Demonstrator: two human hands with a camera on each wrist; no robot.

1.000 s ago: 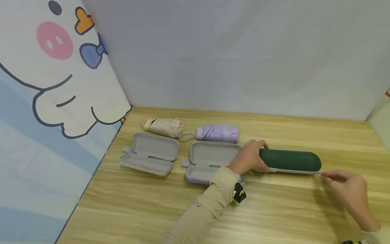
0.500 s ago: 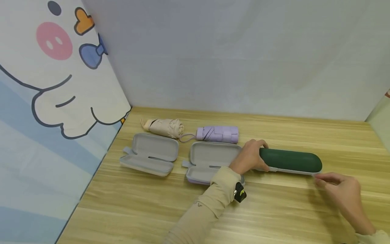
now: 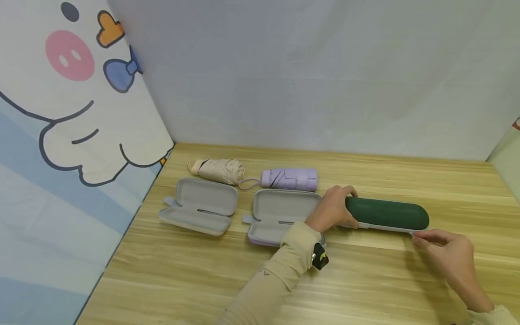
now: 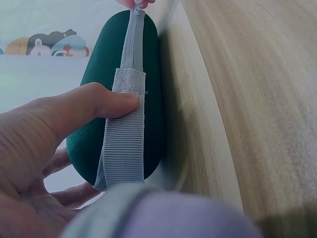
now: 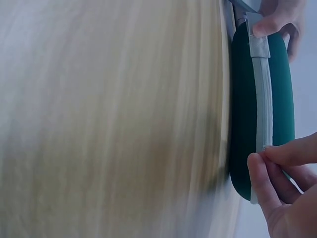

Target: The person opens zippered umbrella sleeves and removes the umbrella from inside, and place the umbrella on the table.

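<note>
A dark green zip case (image 3: 387, 213) lies on the table with its lid down and a light grey zip along its front. My left hand (image 3: 334, 208) grips the case's left end. In the left wrist view its thumb presses the grey ribbed strap (image 4: 125, 144), with other fingers behind the case. At the front right of the case, my right hand (image 3: 448, 257) pinches the small zipper pull (image 4: 137, 7) between thumb and fingertips. The right wrist view shows those fingers against the zip (image 5: 264, 104). What lies inside the green case is hidden.
Left of the green case stand two open cases with grey linings, a purple-bottomed case (image 3: 284, 205) partly behind my left wrist and a beige case (image 3: 205, 198). Behind them lie a folded purple umbrella (image 3: 290, 179) and a folded beige umbrella (image 3: 221, 171). A pale wall backs the table.
My right hand has slid left along the front of the green case from its right tip, pinching the zipper pull. The left hand has stayed in place.
</note>
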